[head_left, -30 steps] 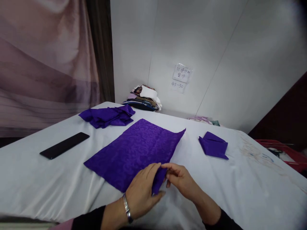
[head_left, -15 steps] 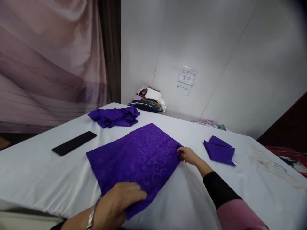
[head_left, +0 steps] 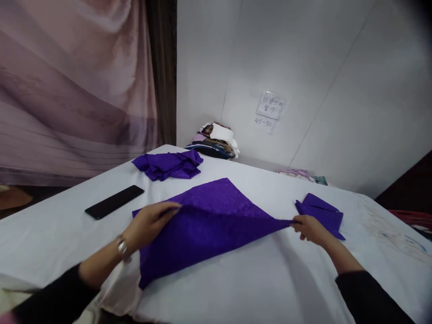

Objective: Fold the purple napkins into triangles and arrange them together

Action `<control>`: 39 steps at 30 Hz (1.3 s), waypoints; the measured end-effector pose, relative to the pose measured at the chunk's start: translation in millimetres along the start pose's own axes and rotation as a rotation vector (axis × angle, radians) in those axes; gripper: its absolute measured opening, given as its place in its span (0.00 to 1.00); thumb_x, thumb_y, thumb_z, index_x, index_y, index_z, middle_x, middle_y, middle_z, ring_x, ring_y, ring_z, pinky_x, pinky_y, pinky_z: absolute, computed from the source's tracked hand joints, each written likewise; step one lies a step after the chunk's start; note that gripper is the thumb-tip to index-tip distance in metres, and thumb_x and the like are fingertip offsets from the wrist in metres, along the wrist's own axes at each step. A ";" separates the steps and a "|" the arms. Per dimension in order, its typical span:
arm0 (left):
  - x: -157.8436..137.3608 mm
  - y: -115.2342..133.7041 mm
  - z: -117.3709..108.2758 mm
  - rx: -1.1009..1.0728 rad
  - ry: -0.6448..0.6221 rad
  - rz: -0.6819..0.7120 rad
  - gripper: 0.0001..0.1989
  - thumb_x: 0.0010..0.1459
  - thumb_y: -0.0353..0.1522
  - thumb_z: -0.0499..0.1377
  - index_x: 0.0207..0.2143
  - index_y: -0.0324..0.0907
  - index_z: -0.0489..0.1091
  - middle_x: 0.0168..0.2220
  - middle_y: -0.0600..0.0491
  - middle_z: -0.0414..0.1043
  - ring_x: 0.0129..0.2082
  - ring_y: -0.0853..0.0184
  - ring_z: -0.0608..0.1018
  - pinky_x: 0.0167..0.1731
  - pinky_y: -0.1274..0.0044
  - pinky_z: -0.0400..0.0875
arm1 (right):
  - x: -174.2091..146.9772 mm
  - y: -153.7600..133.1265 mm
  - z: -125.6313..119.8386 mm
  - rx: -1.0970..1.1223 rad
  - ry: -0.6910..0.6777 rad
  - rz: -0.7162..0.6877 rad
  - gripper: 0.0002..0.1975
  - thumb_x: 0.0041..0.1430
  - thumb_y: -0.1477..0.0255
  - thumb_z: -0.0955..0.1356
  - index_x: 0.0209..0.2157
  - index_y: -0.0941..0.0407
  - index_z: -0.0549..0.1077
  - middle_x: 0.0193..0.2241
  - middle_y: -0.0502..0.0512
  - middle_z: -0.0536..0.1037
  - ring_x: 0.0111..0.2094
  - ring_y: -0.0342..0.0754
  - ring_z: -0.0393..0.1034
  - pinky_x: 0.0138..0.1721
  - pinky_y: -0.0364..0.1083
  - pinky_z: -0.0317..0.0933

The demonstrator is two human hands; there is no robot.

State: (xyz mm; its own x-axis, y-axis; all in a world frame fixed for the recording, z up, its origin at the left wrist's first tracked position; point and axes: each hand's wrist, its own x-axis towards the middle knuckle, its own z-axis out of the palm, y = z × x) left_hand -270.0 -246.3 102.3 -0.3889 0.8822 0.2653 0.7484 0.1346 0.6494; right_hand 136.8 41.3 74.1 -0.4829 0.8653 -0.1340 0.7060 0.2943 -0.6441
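1. We have the purple napkin [head_left: 205, 236] in front of us on the white-covered counter [head_left: 243, 288], its far part lying flat and its near part raised between our hands.
2. Our left hand [head_left: 150, 225] pinches the raised cloth between thumb and fingers; our right hand [head_left: 308, 228] grips a drawn-out corner, fingers curled closed.
3. We judge the napkin light and soft, with little stiffness: the span between our hands pulls fairly taut, while the near part droops. Its slight sheen suggests that it may slide easily on the counter.
4. It should not be fragile, but loose holds would let it crease; corners and edges look the best places to pinch.
5. The folded purple napkin [head_left: 322, 215] sits just beyond our right hand; the black phone [head_left: 114, 201] lies beyond our left.
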 end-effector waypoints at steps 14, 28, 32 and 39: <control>135.8 142.1 -98.5 -0.071 0.491 0.389 0.27 0.56 0.43 0.49 0.44 0.28 0.69 0.37 0.57 0.74 0.38 0.71 0.72 0.38 0.79 0.63 | -5.5 -119.9 -128.6 0.838 1.104 -0.654 0.10 0.46 0.71 0.69 0.32 0.57 0.66 0.20 0.47 0.74 0.12 0.39 0.63 0.12 0.37 0.52; -1.8 14.9 -33.5 -0.096 -0.112 0.119 0.18 0.48 0.50 0.55 0.36 0.51 0.75 0.42 0.57 0.76 0.45 0.61 0.75 0.49 0.70 0.68 | -151.8 1.5 2.6 0.381 0.636 -0.207 0.13 0.50 0.61 0.69 0.35 0.55 0.74 0.18 0.50 0.71 0.17 0.42 0.62 0.16 0.41 0.58; -25.7 -15.6 -24.7 -0.070 -0.236 0.060 0.16 0.50 0.47 0.54 0.37 0.55 0.75 0.42 0.59 0.76 0.44 0.63 0.76 0.46 0.71 0.71 | -169.6 7.3 17.3 0.286 0.544 -0.240 0.11 0.48 0.61 0.69 0.29 0.54 0.76 0.33 0.57 0.75 0.28 0.47 0.69 0.20 0.41 0.60; -18.1 -14.9 -6.7 -0.114 -0.374 -0.137 0.20 0.47 0.50 0.55 0.35 0.49 0.75 0.37 0.57 0.78 0.38 0.62 0.78 0.39 0.74 0.73 | -148.3 10.9 23.3 0.477 0.348 -0.045 0.15 0.53 0.60 0.67 0.36 0.56 0.73 0.18 0.51 0.71 0.19 0.43 0.62 0.17 0.41 0.52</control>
State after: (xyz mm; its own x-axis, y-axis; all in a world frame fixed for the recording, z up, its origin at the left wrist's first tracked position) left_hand -277.7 -267.3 92.6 -0.2430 0.9656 -0.0923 0.6308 0.2295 0.7412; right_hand 204.0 -93.3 69.4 -0.2517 0.9622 0.1040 0.3389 0.1883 -0.9218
